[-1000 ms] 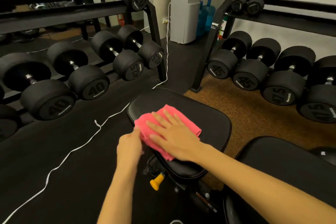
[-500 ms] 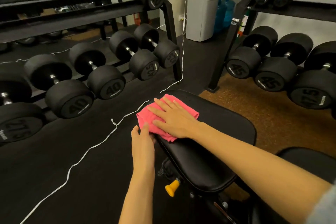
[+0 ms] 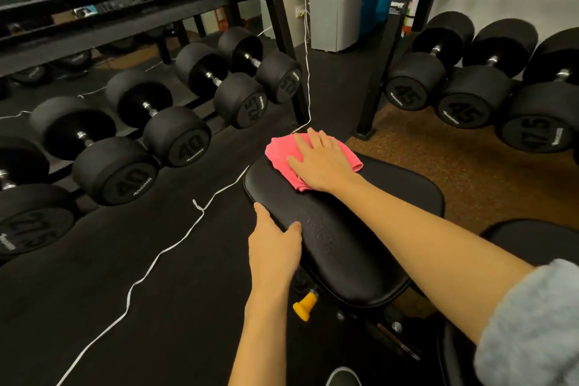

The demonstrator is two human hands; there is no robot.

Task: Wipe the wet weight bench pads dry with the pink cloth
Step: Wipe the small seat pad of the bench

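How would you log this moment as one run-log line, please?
step: wiping seat pad | right hand: flat on pink cloth, far end | left hand: rests on pad's left edge | droplets: mid-pad, not yet wiped

The right hand (image 3: 322,163) lies flat, fingers straight and slightly spread, pressing the pink cloth (image 3: 279,154) down, its forearm stretched forward, bare up to a grey sleeve (image 3: 526,323). The left hand (image 3: 275,244), nearer the body, rests against the seat pad (image 3: 344,260) at its side edge, thumb on top, forefinger straight.
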